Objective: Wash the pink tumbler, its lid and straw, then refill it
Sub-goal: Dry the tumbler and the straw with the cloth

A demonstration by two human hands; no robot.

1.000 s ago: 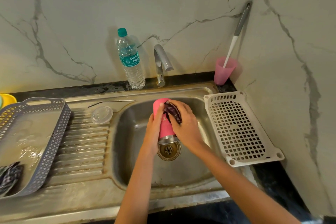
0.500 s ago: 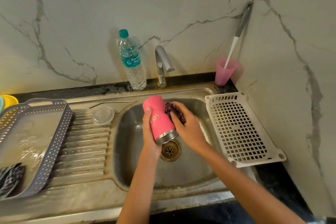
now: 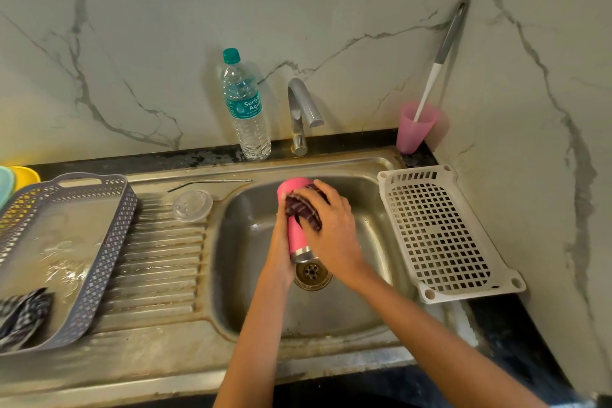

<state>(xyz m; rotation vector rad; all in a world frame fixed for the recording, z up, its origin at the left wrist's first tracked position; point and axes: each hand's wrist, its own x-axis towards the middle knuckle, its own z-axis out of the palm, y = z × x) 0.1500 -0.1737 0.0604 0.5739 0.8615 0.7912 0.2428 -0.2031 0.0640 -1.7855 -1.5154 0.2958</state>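
1. We hold the tumbler (image 3: pixel 295 238) over the sink (image 3: pixel 251 275), above the drain (image 3: pixel 311 273); its pink closed end tilts up and away from us, and its steel rim points down toward the drain.
2. Our left hand (image 3: pixel 281 248) is curled around the tumbler's left side and grips the body from behind; the thumb lies along the pink wall.
3. Our right hand (image 3: pixel 331 228) sits on the tumbler's upper right side, fingers bent and pressing a dark checked cloth (image 3: pixel 303 209) against the pink wall near the closed end.
4. The cloth lies between the right palm and the tumbler and covers part of the upper half.
5. The clear lid (image 3: pixel 192 205) lies flat on the ribbed drainboard (image 3: pixel 159 262), left of the basin and well apart from both hands.
6. The metal straw (image 3: pixel 212 183) lies just behind the lid, along the back edge of the drainboard.
7. A water bottle (image 3: pixel 245 109) stands upright behind the sink, just left of the tap (image 3: pixel 303 109).
8. A pink cup (image 3: pixel 415 127) with a long brush (image 3: pixel 440 60) in it stands in the back right corner.
9. A white basket (image 3: pixel 440 232) sits right of the basin; a grey basket (image 3: pixel 82 275) sits on the left, with another checked cloth at its near end.
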